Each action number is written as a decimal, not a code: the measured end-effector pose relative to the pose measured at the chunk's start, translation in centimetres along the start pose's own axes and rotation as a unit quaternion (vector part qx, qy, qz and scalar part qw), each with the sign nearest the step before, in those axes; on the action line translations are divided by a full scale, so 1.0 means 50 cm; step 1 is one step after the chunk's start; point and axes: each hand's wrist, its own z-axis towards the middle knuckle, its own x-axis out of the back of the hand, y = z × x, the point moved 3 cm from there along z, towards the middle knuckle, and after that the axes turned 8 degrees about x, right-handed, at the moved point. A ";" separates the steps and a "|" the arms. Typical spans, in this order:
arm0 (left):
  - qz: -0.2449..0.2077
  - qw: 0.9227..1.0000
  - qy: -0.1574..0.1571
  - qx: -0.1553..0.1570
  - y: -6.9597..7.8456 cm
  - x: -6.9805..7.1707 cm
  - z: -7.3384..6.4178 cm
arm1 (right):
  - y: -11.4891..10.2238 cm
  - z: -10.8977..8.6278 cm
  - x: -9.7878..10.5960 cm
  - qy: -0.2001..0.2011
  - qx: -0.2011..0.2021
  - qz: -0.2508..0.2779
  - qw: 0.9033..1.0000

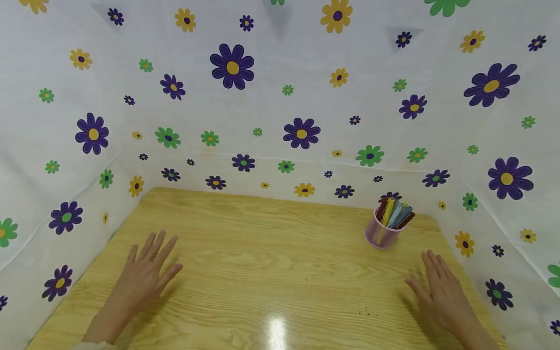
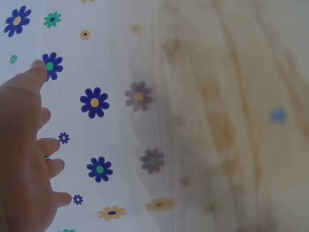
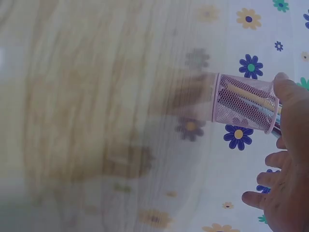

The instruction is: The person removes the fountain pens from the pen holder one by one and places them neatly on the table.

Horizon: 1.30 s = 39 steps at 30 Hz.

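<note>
Basically, pink mesh cup [image 1: 381, 234] stands upright on the wood-grain tabletop [image 1: 262, 243], far right corner area, just in front of the back cloth. Pens [image 1: 395, 214] packed in it, tops sticking out over the rim and leaning right: dark brown, yellow, light blue, a darker blue. Exact count: can't tell, they overlap.

Nearest to it is the right hand [image 1: 446, 296], on the near side of the cup and a bit to its right. Fingers extended, thumb out to the side, holding nothing. Right wrist view has one digit overlapping the cup's rim, but head view puts hand and cup apart.

Left hand [image 1: 142, 277] is over the left part of the table, well apart from the cup. Fingers straight and spread, nothing in the grip. Whether either palm touches the wood: can't tell. Light sleeve edge [image 1: 92, 346] at the left wrist.

Further out: a few dark specks [image 1: 366, 312] on the wood left of the right hand, bright glare spot [image 1: 276, 335] at the near edge. White cloth [image 1: 262, 107] with purple, green and yellow flowers lines the back and both sides.
</note>
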 end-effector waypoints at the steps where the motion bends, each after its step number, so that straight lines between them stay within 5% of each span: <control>1: -0.005 1.000 -0.001 0.000 0.002 -0.002 0.003 | 0.001 0.002 0.001 0.003 0.000 0.003 1.000; 13: -0.065 0.998 -0.022 -0.001 0.054 -0.020 0.038 | -0.010 0.037 0.007 0.023 -0.048 0.043 0.998; 22: -0.132 0.991 -0.026 -0.005 0.122 -0.034 0.072 | -0.010 0.071 0.009 0.025 -0.081 0.101 0.991; 39: -0.200 0.979 -0.028 -0.012 0.217 -0.057 0.112 | 0.012 0.132 -0.013 0.041 -0.152 0.205 0.966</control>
